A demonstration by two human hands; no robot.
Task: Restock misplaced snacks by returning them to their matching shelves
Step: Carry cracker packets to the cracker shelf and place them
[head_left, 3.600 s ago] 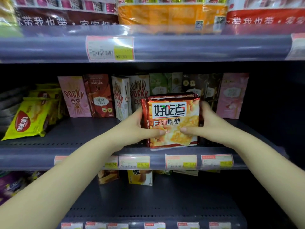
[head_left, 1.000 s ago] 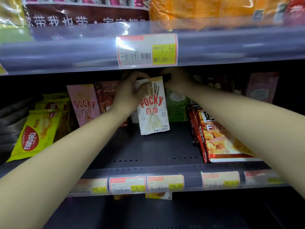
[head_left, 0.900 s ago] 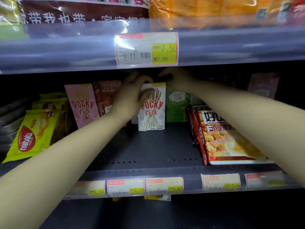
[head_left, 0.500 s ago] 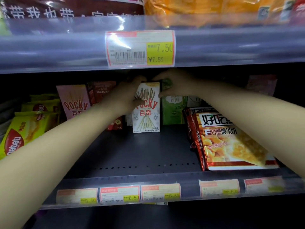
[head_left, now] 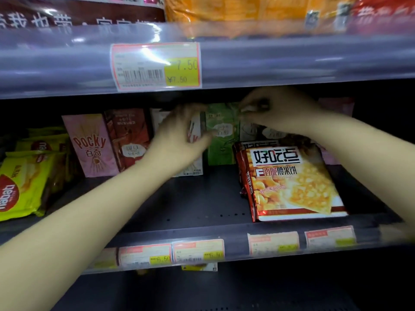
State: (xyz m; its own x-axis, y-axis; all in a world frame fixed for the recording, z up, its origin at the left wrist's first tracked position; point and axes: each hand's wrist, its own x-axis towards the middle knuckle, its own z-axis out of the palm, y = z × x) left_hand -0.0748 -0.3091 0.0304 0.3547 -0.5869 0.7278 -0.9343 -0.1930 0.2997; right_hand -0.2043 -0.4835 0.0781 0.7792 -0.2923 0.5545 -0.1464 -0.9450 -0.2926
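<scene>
The white Pocky box (head_left: 195, 169) stands upright at the back of the middle shelf (head_left: 202, 203), mostly hidden behind my left hand (head_left: 179, 138). That hand is blurred and lies across the box's front, fingers reaching the green box (head_left: 221, 140) beside it. My right hand (head_left: 278, 111) is higher, with its fingertips pinched at the green box's top right corner. A red and orange cashew biscuit bag (head_left: 292, 185) lies leaning on the shelf below my right forearm.
A pink Pocky box (head_left: 89, 144) and a dark red box (head_left: 130, 138) stand left of my hands. Yellow wafer packs (head_left: 24, 185) lie at the far left. The upper shelf's rail with a price tag (head_left: 157, 66) hangs close above my hands.
The biscuit bag was set down at the right. The white Pocky box went from tilted forward to upright in the back row. My left hand slid right over it and my right hand shifted right.
</scene>
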